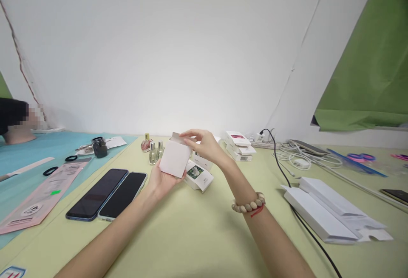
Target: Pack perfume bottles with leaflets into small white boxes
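Observation:
My left hand (161, 183) cups a small white carton (175, 157) from below, holding it above the yellow-green table (197, 235). My right hand (204, 144) reaches over the carton's top and pinches its raised flap (177, 138). A bead bracelet and a red thread circle my right wrist. Just behind the carton lies a white box with a flower picture (199, 175). Small glass perfume bottles (155, 151) stand to the left of my hands.
Two dark phones (108, 194) lie side by side at the left. A stack of small white boxes (239, 145), a power strip with cables (287, 154) and flat white cartons (331, 210) sit right. Another person's arm (15, 120) rests far left on a teal mat.

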`<state>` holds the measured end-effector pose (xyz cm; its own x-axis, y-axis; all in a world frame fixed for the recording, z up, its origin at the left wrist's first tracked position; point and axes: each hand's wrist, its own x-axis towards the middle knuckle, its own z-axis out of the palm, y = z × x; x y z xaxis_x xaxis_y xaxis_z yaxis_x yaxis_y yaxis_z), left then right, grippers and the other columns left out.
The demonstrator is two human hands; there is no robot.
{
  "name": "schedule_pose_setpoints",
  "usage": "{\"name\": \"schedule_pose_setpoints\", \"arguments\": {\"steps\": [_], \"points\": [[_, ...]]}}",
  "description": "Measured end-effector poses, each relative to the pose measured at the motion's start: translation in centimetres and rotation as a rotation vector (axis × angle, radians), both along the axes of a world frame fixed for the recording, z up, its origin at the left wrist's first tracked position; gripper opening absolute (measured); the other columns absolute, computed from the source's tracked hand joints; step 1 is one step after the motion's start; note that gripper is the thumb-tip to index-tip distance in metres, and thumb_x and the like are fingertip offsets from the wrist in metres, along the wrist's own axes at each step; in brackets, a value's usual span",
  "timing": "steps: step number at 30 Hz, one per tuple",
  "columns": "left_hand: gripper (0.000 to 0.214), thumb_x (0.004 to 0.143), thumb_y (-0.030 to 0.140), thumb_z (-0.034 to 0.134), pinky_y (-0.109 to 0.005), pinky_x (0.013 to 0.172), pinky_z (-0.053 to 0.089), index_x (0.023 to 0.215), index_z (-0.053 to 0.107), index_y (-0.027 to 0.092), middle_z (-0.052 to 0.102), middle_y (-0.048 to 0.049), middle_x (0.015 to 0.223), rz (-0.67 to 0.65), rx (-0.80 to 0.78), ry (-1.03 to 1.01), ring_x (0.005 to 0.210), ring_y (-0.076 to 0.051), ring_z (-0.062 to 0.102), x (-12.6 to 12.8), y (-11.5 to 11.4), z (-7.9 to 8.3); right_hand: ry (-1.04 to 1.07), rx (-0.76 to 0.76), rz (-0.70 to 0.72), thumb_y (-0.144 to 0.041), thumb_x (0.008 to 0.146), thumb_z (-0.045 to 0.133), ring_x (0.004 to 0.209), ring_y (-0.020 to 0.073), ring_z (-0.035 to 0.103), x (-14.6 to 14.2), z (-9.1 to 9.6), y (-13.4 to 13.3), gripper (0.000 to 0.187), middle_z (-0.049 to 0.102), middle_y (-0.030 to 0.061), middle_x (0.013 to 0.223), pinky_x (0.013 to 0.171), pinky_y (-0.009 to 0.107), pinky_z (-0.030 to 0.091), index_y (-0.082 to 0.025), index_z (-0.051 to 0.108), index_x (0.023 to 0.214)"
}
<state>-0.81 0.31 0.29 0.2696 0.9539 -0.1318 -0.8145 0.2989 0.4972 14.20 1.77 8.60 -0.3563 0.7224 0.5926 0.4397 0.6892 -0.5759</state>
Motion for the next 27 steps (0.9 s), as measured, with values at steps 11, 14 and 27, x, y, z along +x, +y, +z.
{"name": "schedule_pose_setpoints", "arguments": {"steps": [11,14,27], "points": [[0.032,0.084,0.034,0.033,-0.032,0.055,0.046,0.102,0.055,0.019,0.064,-0.0088,0.089,0.042,0.067,0.025,0.070,-0.020,0.061,0.0,-0.3,0.3,0.124,-0.241,0.097,-0.041,0.083,0.045,0.081,0.0126,0.058,-1.1,-0.6,-0.5,0.035,0.060,0.0036,0.099,0.061,0.024,0.050,-0.027,0.047,0.115],[0.030,0.083,0.036,0.038,-0.032,0.057,0.048,0.099,0.057,0.019,0.064,-0.0085,0.086,-0.046,0.082,-0.002,0.072,-0.021,0.061,0.1,-0.5,0.3,0.141,-0.283,0.134,-0.048,0.083,0.046,0.090,0.0153,0.058,-1.4,-0.4,-0.8,0.042,0.061,0.0055,0.104,0.073,0.029,0.049,-0.027,0.047,0.119],[0.036,0.088,0.034,0.036,-0.036,0.068,0.052,0.116,0.048,0.017,0.062,-0.0132,0.098,-0.344,0.174,0.005,0.091,-0.027,0.061,0.6,-1.6,0.3,0.026,-0.328,0.343,-0.030,0.068,0.068,0.126,0.0206,0.035,-0.2,1.0,-2.2,0.059,0.038,-0.0003,0.137,0.092,0.036,0.045,-0.037,0.046,0.123]]}}
